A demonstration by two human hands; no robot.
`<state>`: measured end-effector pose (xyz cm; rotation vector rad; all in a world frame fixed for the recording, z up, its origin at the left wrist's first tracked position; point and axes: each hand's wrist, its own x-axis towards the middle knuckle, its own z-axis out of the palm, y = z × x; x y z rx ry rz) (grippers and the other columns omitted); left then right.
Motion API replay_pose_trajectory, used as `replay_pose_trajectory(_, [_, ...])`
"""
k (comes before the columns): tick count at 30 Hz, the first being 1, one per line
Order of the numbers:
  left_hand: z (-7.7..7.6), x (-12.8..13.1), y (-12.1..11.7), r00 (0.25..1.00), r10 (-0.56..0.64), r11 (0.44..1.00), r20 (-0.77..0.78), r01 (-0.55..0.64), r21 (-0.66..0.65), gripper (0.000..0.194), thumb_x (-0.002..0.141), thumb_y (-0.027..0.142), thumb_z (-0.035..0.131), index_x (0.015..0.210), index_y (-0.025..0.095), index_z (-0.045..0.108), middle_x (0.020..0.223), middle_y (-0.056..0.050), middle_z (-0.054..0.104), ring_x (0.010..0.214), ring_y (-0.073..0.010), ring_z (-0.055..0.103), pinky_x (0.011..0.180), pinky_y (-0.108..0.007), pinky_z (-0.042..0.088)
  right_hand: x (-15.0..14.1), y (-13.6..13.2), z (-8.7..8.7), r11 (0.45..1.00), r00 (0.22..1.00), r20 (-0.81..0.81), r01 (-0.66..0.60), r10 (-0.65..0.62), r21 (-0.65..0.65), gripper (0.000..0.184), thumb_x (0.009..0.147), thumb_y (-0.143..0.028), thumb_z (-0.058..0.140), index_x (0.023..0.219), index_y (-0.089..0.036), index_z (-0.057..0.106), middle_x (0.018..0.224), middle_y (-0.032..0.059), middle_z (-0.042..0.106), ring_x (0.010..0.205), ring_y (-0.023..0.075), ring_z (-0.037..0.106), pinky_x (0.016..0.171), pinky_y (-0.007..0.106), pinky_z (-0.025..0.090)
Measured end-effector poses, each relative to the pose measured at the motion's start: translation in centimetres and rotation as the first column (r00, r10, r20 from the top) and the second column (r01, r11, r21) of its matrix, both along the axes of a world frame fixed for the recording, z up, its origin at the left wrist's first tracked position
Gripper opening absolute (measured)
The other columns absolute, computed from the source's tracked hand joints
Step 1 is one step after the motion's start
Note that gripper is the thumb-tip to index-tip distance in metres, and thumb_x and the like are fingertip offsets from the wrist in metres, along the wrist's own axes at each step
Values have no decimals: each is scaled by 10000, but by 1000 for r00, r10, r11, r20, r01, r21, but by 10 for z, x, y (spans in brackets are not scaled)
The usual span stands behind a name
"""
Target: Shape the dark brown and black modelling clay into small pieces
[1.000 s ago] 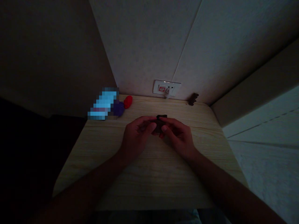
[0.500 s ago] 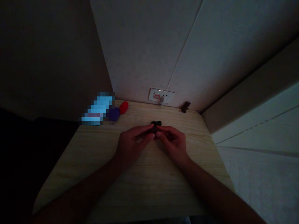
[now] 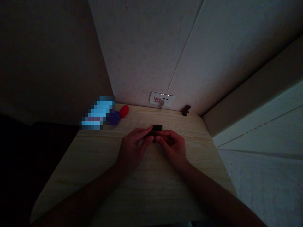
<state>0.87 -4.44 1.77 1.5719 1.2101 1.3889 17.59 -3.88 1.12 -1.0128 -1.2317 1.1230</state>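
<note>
Between my fingertips is a small dark brown lump [image 3: 153, 134], possibly modelling clay, though the dim light hides its exact form. My left hand [image 3: 132, 149] pinches its left side with thumb and fingers. From the right, my right hand [image 3: 173, 148] grips it, the two thumbs nearly meeting in front. Just beyond the fingertips a small black piece [image 3: 157, 127] shows; whether it touches the brown lump I cannot tell. Both hands are held over the middle of a light wooden tabletop [image 3: 146, 189].
At the back left are a red lump [image 3: 124, 111], a purple lump [image 3: 114, 118] and a bright pixelated screen [image 3: 99, 112]. A dark jagged piece [image 3: 186, 110] sits at the back right. The wall carries a socket plate [image 3: 162, 99] with a plug. A pale panel [image 3: 255, 104] stands at the right.
The view has shifted slightly, so the table items sit a little lower and further left. Both hands keep their pinch on the dark lump, with only slight finger movement.
</note>
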Motion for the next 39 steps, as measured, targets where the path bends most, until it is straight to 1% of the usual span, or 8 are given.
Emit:
replay_pose_trajectory(9, [3, 0, -2, 999, -32, 999, 24, 33, -26, 223, 903, 291, 706, 1096, 237, 802, 1070, -77, 788, 990, -229, 744, 931, -374, 601, 0, 3, 5, 992, 992, -14, -125, 125, -32, 264, 755, -409, 877, 928, -237, 775, 908, 30, 814, 817, 199, 784, 805, 361, 669])
replay_pose_trajectory(13, [-2, 4, -1, 985, -56, 987, 161, 78, -138, 374, 866, 329, 758, 1217, 202, 736, 1133, -106, 785, 1023, -246, 757, 942, -389, 610, 1, 2, 6, 998, 997, 39, -63, 64, -15, 243, 792, -408, 853, 942, -231, 780, 868, 37, 802, 747, 184, 756, 727, 330, 644])
replay_pose_trajectory(16, [-3, 5, 1, 979, -99, 977, 181, 130, -171, 317, 838, 336, 788, 1117, 187, 766, 1098, -98, 800, 1012, -246, 765, 950, -390, 608, 3, 4, 5, 1000, 999, 45, 2, -2, 5, 211, 795, -395, 850, 913, -235, 779, 827, 30, 786, 721, 168, 723, 672, 292, 611])
replay_pose_trajectory(21, [0, 3, 0, 977, -93, 971, 192, 131, -198, 282, 863, 344, 754, 1105, 203, 781, 1096, -73, 817, 1004, -244, 774, 929, -378, 616, 6, 5, 4, 996, 996, 88, -40, 33, 81, 173, 823, -353, 826, 944, -243, 771, 900, 37, 745, 806, 171, 696, 751, 311, 600])
replay_pose_trajectory(26, [3, -1, 0, 983, -99, 975, 156, 128, -184, 239, 873, 333, 730, 1056, 194, 795, 1044, -72, 823, 961, -253, 775, 893, -367, 611, 11, 3, 7, 954, 946, 292, -207, 140, 215, 488, 851, -283, 800, 1320, -318, 668, 1091, 66, 659, 921, 189, 652, 782, 331, 593])
replay_pose_trajectory(31, [6, -3, 1, 971, -219, 955, 97, 234, -184, 218, 878, 323, 693, 991, 173, 805, 920, -52, 811, 837, -220, 751, 752, -307, 577, 13, 5, 9, 883, 863, 489, -321, 124, 342, 769, 762, -313, 876, 1458, -333, 550, 1245, 102, 586, 1143, 264, 590, 956, 446, 569])
replay_pose_trajectory(35, [5, 0, 1, 944, -296, 915, 144, 324, -242, 186, 822, 281, 712, 919, 144, 793, 854, -48, 791, 783, -202, 724, 703, -286, 545, 14, 5, 9, 854, 853, 497, -371, 158, 366, 660, 774, -310, 865, 1386, -301, 621, 1310, 116, 607, 1223, 282, 593, 1035, 471, 531])
replay_pose_trajectory(39, [2, 3, 3, 897, -329, 850, 296, 418, -321, 239, 762, 301, 795, 944, 147, 783, 906, -55, 802, 824, -211, 735, 733, -294, 557, 15, 5, 5, 864, 870, 468, -352, 159, 360, 538, 807, -314, 843, 1314, -294, 666, 1221, 84, 724, 1110, 252, 672, 977, 427, 561])
